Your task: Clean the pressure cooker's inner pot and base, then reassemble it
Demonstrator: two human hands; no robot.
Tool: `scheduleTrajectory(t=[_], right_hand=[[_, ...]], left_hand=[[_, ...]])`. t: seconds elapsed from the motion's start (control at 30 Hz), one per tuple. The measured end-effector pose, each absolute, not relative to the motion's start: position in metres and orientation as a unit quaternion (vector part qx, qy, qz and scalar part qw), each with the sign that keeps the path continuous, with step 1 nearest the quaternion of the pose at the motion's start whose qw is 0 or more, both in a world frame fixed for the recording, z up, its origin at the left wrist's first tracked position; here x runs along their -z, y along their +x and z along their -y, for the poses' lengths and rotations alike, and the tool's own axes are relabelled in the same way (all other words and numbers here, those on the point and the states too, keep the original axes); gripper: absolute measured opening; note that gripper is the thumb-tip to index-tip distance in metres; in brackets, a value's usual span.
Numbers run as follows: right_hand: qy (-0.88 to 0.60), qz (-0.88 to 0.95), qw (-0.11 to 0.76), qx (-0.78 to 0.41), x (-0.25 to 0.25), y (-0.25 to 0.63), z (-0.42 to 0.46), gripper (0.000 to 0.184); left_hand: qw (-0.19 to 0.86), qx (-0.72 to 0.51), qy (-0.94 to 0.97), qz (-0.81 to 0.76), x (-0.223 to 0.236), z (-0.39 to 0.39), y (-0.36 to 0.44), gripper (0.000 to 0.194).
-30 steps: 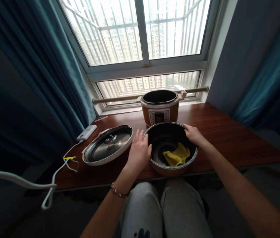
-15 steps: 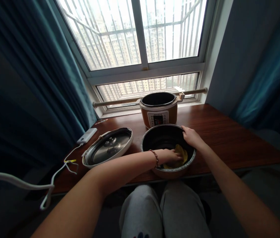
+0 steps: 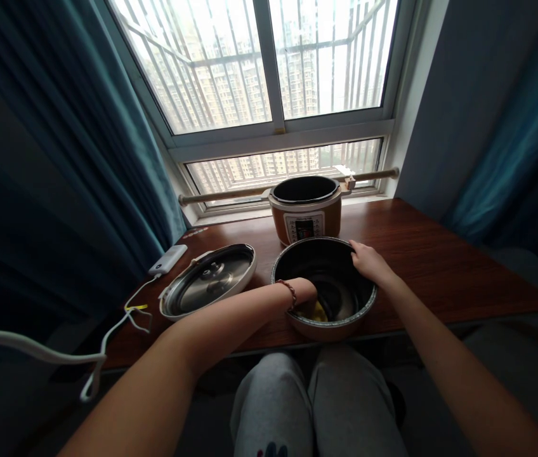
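From the head camera, the inner pot (image 3: 324,285) sits close to the near edge of the table (image 3: 431,260), just in front of the cooker base (image 3: 306,209). A hard push toward the person could slide its smooth round bottom over that edge, and the polished wood looks slick. The right hand (image 3: 367,260) guards against this, its fingers curled over the far rim and pinching it. The left hand (image 3: 303,293) reaches down inside the pot onto the yellow cloth (image 3: 319,311), of which only a small soft fold shows. Its fingers are hidden below the wrist, so whether they are bunched on the cloth or flat cannot be told, though they probably press it against the dark, glossy wall. The bead bracelet (image 3: 290,291) could scrape that coating. To the left lies the lid (image 3: 208,282), shallow and oval with a brushed metal face, upturned beside a white power bank (image 3: 168,259) and its trailing cable (image 3: 107,333), which a sweeping elbow might catch.
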State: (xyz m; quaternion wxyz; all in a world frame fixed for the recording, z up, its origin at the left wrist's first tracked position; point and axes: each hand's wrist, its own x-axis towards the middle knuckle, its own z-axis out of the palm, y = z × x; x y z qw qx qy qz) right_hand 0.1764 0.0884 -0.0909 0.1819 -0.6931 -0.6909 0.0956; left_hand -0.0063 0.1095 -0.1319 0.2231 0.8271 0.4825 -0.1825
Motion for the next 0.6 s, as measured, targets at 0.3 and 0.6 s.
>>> scheduleTrajectory(t=[0.3, 0.6], right_hand=[[-0.697, 0.691, 0.167, -0.088, 0.092, 0.176, -0.09, 0.038], [-0.704, 0.688, 0.155, -0.085, 0.091, 0.175, -0.087, 0.041]], left_hand=[[0.278, 0.266, 0.792, -0.475, 0.12, -0.107, -0.011, 0.028], [0.333, 0.281, 0.799, -0.414, 0.088, -0.094, -0.013, 0.025]])
